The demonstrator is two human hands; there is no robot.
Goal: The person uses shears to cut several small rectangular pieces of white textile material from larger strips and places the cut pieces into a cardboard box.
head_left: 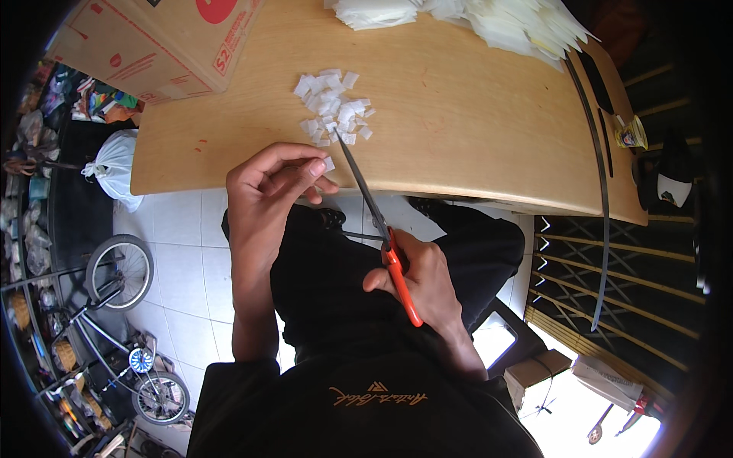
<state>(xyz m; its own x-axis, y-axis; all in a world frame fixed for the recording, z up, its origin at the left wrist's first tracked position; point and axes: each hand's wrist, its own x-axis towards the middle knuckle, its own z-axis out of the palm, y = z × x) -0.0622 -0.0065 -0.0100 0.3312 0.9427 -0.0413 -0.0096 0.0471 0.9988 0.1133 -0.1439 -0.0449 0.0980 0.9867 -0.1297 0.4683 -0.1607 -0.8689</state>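
Note:
My left hand (267, 187) is closed, pinching a small white square piece (330, 163) between thumb and fingertips just over the table's near edge. It looks like paper or thin plastic. Red-handled scissors (367, 194) are in my right hand (429, 278), above my lap. One blade points away toward the table and the other sticks out to the left, so the blades are spread. Beyond both hands, a loose pile of similar small white pieces (330, 99) lies on the wooden table (458, 130). The scissors' upper tip overlaps the pile's near edge in the picture.
A cardboard box (164, 49) stands at the table's far left. Stacks of white sheets (519, 27) lie along the far side. Left of the table are a tied white bag (114, 169) and a small bicycle (126, 328). A folding gate (611, 267) is on the right.

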